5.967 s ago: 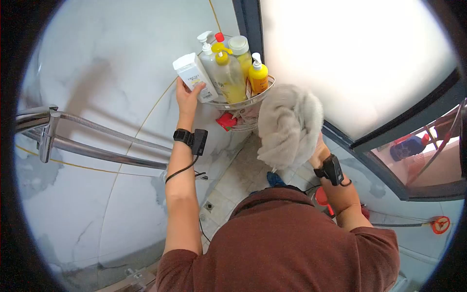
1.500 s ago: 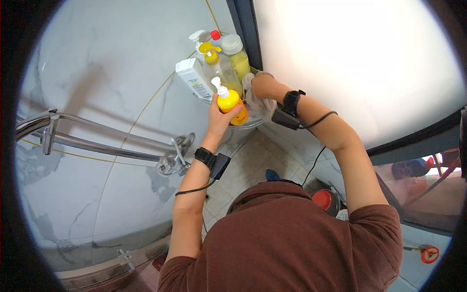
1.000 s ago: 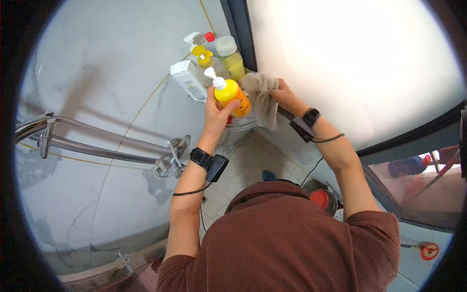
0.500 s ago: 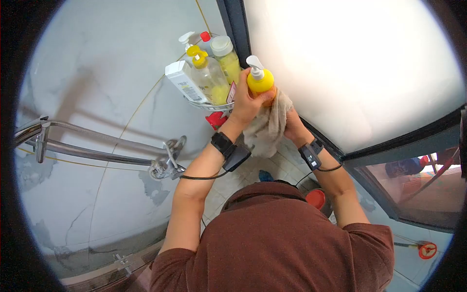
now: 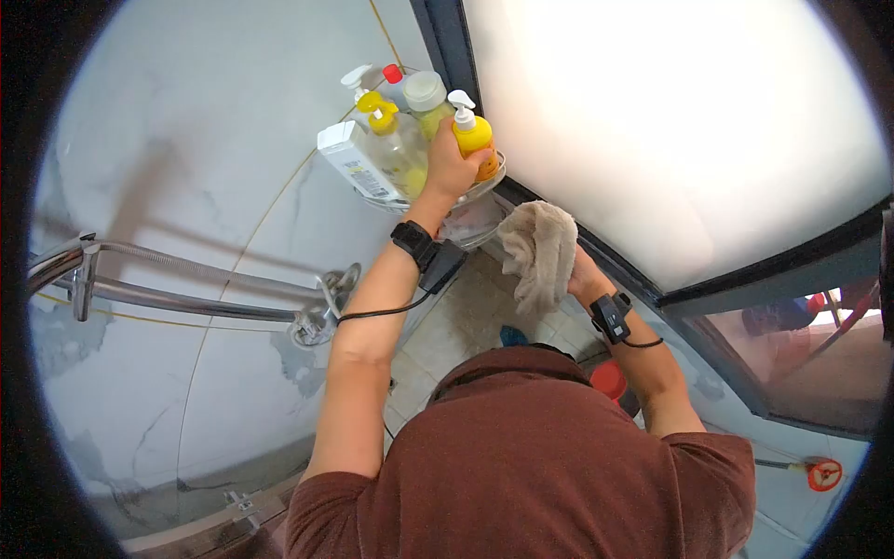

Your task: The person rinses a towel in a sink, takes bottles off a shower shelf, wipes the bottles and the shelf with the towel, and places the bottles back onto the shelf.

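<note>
My left hand (image 5: 453, 170) is wrapped round a yellow pump bottle (image 5: 474, 136) with a white pump head, upright at the right end of the corner shelf (image 5: 486, 189). Whether its base rests on the shelf is hidden. Beside it on the shelf stand a jar with a white lid (image 5: 426, 93), a clear bottle with a yellow cap (image 5: 396, 149) and a white box-shaped bottle (image 5: 354, 160). Away from the shelf, my right hand (image 5: 582, 272) grips a crumpled beige cloth (image 5: 542, 252), which covers most of its fingers.
A chrome shower bar (image 5: 200, 303) and valve (image 5: 321, 317) are fixed to the marbled wall at left. A dark-framed frosted panel (image 5: 670, 140) stands close at right. Down by the floor sit a red container (image 5: 608, 379) and a red valve wheel (image 5: 823, 474).
The yellow bottle has moved left and up to the shelf in my left hand. My right hand has drawn the cloth away from the bottle, slightly down and right.
</note>
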The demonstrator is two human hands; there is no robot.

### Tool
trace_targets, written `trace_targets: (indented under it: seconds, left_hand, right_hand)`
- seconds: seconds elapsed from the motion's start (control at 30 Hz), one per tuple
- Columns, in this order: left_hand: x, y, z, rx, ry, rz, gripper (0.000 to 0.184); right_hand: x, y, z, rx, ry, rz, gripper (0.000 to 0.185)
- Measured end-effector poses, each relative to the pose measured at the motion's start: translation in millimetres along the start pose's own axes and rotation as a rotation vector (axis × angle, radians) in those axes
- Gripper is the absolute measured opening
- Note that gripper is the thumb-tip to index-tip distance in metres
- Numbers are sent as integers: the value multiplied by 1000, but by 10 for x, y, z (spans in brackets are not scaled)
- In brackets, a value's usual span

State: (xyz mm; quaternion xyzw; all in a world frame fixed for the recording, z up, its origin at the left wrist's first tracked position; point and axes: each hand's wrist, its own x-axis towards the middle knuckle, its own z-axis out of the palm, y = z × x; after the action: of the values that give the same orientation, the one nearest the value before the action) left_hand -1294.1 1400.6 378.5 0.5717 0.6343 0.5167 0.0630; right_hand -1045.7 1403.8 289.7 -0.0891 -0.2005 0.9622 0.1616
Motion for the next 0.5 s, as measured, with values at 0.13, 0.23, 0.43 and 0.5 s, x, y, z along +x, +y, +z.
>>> trace_targets:
  seconds: [0.13, 0.23, 0.43, 0.5]
  left_hand:
    - [-64, 40, 46, 247, 107, 38, 57]
    - [-131, -11, 96, 318, 94, 1, 61]
    - [-242, 151, 69, 255, 102, -44, 73]
    - [-360, 368, -38, 310, 82, -27, 75]
  right_hand:
    - [-57, -45, 151, 9, -2, -34, 47]
    - [-67, -76, 150, 78, -27, 8, 45]
    - [-11, -1, -32, 170, 61, 42, 40]
    - [8, -6, 47, 130, 29, 58, 40]
